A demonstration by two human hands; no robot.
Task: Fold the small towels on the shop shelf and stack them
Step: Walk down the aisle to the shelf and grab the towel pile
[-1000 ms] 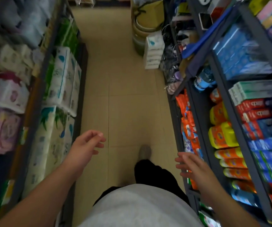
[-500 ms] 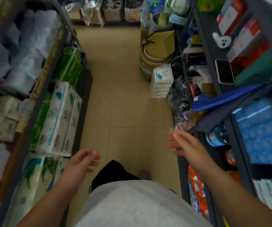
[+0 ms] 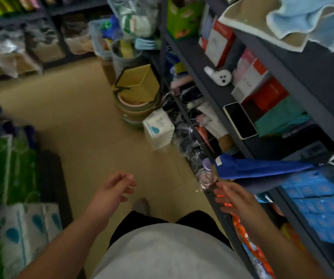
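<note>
Towels: a light blue towel [image 3: 302,15] lies rumpled over a tan towel [image 3: 262,21] on the top shelf at the far right. Both are unfolded, soft, with edges hanging over the shelf lip, well apart from both hands.
Left hand [image 3: 113,190]: over the floor, fingers loosely spread, holding nothing.
Right hand [image 3: 236,200]: near the right rack [image 3: 208,93], fingers extended, holding nothing.
Basins [image 3: 136,109]: round, nested in a stack on the floor at the far side, with an angular yellow bucket [image 3: 138,83] set in the top one.
Grey bin [image 3: 125,57]: behind the stack; its contents are too blurred to name.
Right rack shelves: dark and hard-edged, bearing a flat phone [image 3: 240,120], red and white cartons [image 3: 262,91] and glossy blue boxes [image 3: 319,208].
Tissue packs [image 3: 159,129]: white, squared, stacked on the floor just beside the basins.
Left shelf: soft plastic-wrapped paper rolls [image 3: 25,228], green and white.
Floor [image 3: 71,117]: smooth tan tiles.
</note>
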